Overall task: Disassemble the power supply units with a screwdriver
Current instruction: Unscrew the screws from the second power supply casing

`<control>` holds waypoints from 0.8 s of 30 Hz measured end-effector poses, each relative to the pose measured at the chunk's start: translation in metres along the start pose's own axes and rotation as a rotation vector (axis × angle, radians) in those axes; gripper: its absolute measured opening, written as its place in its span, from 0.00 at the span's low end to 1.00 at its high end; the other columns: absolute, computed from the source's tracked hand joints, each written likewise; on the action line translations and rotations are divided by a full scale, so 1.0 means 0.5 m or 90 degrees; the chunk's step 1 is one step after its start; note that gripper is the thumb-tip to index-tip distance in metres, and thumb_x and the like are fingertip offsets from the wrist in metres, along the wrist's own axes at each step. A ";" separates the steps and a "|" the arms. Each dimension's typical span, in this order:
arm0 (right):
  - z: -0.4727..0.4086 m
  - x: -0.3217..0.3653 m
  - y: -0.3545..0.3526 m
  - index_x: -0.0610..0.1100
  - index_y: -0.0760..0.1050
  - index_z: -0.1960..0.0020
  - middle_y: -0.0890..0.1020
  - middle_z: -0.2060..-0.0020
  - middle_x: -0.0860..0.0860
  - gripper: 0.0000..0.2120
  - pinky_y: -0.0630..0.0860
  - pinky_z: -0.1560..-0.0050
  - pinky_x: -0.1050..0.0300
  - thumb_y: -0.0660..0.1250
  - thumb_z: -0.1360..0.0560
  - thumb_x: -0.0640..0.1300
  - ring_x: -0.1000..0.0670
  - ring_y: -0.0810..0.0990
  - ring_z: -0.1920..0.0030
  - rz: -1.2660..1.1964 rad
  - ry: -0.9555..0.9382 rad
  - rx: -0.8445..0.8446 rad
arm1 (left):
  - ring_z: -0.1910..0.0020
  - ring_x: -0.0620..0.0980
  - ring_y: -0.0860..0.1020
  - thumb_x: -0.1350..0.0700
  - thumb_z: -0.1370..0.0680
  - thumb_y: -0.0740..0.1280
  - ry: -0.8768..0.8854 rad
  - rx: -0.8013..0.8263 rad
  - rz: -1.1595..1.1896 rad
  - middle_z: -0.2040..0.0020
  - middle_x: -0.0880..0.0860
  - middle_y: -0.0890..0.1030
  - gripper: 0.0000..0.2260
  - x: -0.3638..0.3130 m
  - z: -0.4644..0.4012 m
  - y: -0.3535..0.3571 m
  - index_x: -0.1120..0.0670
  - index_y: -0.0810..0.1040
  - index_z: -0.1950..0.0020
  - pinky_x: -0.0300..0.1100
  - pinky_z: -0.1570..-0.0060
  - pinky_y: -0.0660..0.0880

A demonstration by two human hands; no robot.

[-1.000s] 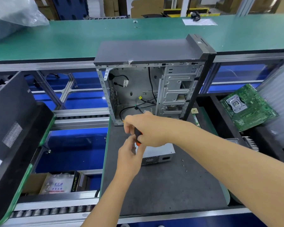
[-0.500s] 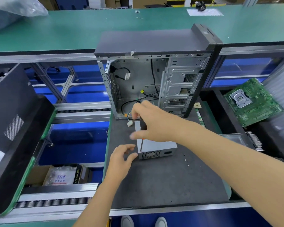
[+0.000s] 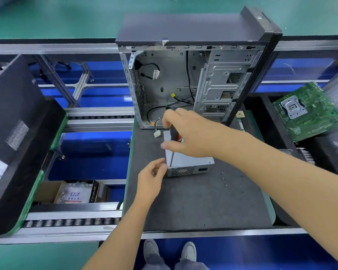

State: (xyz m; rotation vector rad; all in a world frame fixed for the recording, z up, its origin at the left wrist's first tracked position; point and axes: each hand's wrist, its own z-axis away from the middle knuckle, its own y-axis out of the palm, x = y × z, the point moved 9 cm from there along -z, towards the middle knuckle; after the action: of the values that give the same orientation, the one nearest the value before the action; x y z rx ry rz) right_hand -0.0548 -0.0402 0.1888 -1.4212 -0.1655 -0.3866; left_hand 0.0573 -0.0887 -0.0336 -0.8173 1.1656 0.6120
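A silver power supply unit (image 3: pixel 191 164) lies on the dark grey work mat (image 3: pixel 193 203), its vented face toward me. My right hand (image 3: pixel 185 133) grips the orange and black handle of a screwdriver (image 3: pixel 173 151), held upright with the tip at the unit's near left top corner. My left hand (image 3: pixel 151 177) touches the unit's left front corner with curled fingers. The unit's cable bundle with a white connector (image 3: pixel 157 133) trails toward the case.
An open, mostly empty computer case (image 3: pixel 195 75) stands upright just behind the unit. Loose screws (image 3: pixel 223 177) lie on the mat to the right. A green motherboard (image 3: pixel 308 112) rests in a bin at right. A black tray (image 3: pixel 18 137) leans at left.
My left hand has moved from below the unit up to its left front corner. My right hand stays on the screwdriver handle above the unit. The camera tilted further down.
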 end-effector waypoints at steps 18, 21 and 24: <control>-0.012 -0.005 -0.010 0.47 0.65 0.42 0.73 0.58 0.55 0.12 0.67 0.63 0.52 0.62 0.22 0.48 0.52 0.70 0.60 0.025 -0.008 0.020 | 0.50 0.45 0.82 0.53 0.20 0.69 -0.108 0.007 0.070 0.51 0.43 0.85 0.07 0.023 -0.013 0.009 0.45 0.83 0.44 0.38 0.57 0.79; -0.009 -0.011 -0.011 0.48 0.63 0.46 0.72 0.61 0.51 0.14 0.68 0.66 0.52 0.59 0.21 0.58 0.49 0.69 0.63 0.063 0.031 -0.004 | 0.50 0.44 0.82 0.52 0.20 0.69 -0.110 0.006 0.069 0.52 0.43 0.85 0.06 0.024 -0.013 0.011 0.44 0.83 0.45 0.40 0.55 0.79; -0.013 -0.019 -0.022 0.46 0.65 0.49 0.69 0.64 0.48 0.14 0.67 0.66 0.52 0.55 0.19 0.58 0.44 0.69 0.64 0.200 0.057 -0.040 | 0.51 0.42 0.82 0.52 0.20 0.69 -0.111 0.005 0.060 0.53 0.41 0.85 0.05 0.023 -0.012 0.010 0.42 0.82 0.47 0.36 0.58 0.79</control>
State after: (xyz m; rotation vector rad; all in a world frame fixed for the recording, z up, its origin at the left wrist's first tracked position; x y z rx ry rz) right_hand -0.0686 -0.0460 0.1949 -1.4615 0.1427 -0.1965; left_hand 0.0535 -0.0907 -0.0468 -0.6907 1.0503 0.7411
